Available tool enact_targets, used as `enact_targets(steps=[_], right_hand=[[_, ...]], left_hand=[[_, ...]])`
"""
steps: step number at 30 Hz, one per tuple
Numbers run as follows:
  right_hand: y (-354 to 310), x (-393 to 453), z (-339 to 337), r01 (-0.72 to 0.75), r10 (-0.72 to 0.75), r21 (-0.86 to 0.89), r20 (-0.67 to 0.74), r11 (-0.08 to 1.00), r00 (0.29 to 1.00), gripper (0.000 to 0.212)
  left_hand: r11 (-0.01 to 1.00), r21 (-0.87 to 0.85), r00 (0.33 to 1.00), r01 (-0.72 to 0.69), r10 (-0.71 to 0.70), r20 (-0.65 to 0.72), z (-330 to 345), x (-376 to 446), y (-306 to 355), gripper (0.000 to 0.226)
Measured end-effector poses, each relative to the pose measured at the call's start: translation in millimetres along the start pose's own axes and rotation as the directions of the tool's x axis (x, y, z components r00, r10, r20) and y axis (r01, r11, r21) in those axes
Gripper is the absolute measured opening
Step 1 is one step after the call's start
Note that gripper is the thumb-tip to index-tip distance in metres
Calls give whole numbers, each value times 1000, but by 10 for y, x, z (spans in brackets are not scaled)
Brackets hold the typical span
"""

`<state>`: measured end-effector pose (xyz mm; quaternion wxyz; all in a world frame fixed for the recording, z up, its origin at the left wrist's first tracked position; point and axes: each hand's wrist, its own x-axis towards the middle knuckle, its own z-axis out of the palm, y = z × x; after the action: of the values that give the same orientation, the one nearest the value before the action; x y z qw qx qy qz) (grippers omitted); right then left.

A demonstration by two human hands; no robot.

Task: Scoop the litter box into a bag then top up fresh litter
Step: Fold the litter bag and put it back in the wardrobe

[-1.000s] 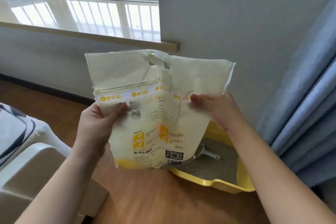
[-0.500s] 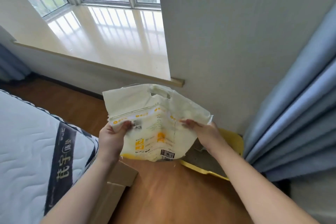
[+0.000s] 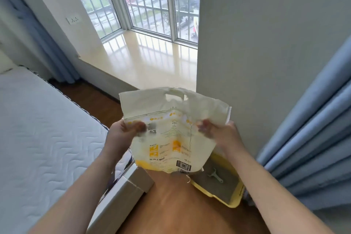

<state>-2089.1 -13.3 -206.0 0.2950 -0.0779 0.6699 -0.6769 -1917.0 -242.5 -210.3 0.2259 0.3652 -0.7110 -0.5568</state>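
I hold a cream and yellow litter bag (image 3: 171, 135) up in front of me, flat and limp, with a cut-out handle at its top. My left hand (image 3: 121, 135) pinches its left edge and my right hand (image 3: 218, 133) pinches its right side. Below and behind the bag, on the wood floor, lies the yellow litter box (image 3: 233, 194) with grey litter in it. A grey scoop (image 3: 214, 175) rests on the litter. The bag hides the box's far left part.
A white quilted mattress (image 3: 38, 129) on a pale bed frame (image 3: 121, 192) fills the left. Blue curtains (image 3: 313, 138) hang at the right beside a grey wall (image 3: 256, 44). A glossy window ledge (image 3: 148, 63) lies ahead. Wood floor (image 3: 180, 209) runs between bed and box.
The view has risen and pulled back, showing more bed and window. The bag now sits farther from me and lower in view, still held by both hands above the litter box.
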Motion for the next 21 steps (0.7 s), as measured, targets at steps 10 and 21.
enact_targets(steps=[10,21], right_hand=[[-898,-378,571,265,-226,-70,341,962,912,25],[-958,-1314,2243,341,-291,36,611,939,737,43]], left_hand=[[997,-36,944,-62,47,-327,-993,-847,539,17],[996,-36,744,-86,40,-667,-2557,-2089,474,14]])
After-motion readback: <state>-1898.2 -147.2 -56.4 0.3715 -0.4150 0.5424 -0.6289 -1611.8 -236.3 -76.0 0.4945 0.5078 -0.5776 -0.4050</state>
